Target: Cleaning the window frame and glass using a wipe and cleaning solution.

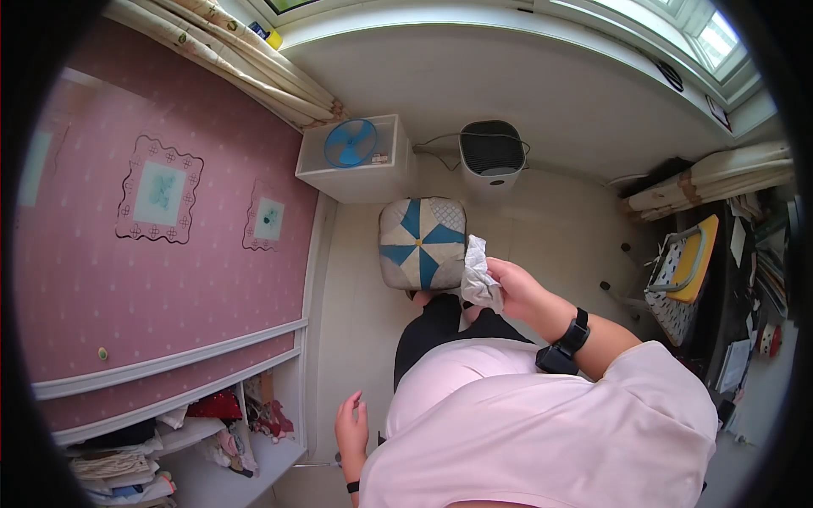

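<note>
My right hand [514,286] is closed on a crumpled white cloth [480,276], which hangs at the right edge of a square padded stool [422,244] with a blue and cream pinwheel pattern. Low in the view, beside my body, my left hand [352,427] holds nothing, its fingers slightly apart. The stool stands on the pale floor just in front of my feet.
Beyond the stool are a white storage box [356,181] with a blue fan [350,143] on it and a black-and-white bin-shaped appliance [493,152] with a cable. Left stands a pink wardrobe [241,286]; right, a chair [667,298] by a dark desk.
</note>
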Available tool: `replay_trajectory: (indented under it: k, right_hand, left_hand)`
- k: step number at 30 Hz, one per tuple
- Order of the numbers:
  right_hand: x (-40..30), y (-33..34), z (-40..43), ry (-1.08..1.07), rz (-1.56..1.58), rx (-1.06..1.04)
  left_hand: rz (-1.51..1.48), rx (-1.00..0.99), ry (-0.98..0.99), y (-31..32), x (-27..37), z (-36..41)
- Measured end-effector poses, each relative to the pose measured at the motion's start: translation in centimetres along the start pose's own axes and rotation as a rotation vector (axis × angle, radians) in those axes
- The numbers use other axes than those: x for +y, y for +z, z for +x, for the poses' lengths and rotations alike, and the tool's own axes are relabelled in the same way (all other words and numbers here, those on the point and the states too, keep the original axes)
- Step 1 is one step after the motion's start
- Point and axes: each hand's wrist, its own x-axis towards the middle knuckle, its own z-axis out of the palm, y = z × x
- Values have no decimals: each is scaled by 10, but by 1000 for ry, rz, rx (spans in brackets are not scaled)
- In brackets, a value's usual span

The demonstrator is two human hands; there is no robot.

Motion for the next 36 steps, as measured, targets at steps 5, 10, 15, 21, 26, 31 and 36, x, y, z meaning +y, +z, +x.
replay_trajectory:
  k: [5, 10, 15, 21, 26, 31, 36]
  right_hand:
    - [-12, 12, -10, -119, 231, 139]
    - [-18, 48, -4, -320, 183, -28]
    - [-1, 122, 38, -389, 105, 33]
    - [-6, 206, 59, -451, -43, 1]
    - [-38, 239, 72, -543, -102, -41]
    - [-69, 216, 90, -673, -182, -28]
    - [-103, 206, 104, -659, 17, -159]
  left_hand:
    - [-5, -52, 92, -8, 0, 84]
    - [27, -178, 391, -40, 18, 200]
    - [-36, -244, 671, -89, 76, 289]
    - [-361, -481, 706, -88, 141, 341]
    - [-849, -844, 617, -83, 223, 356]
    - [-1112, -758, 471, -104, 271, 363]
    - [-1173, -656, 405, -130, 298, 364]
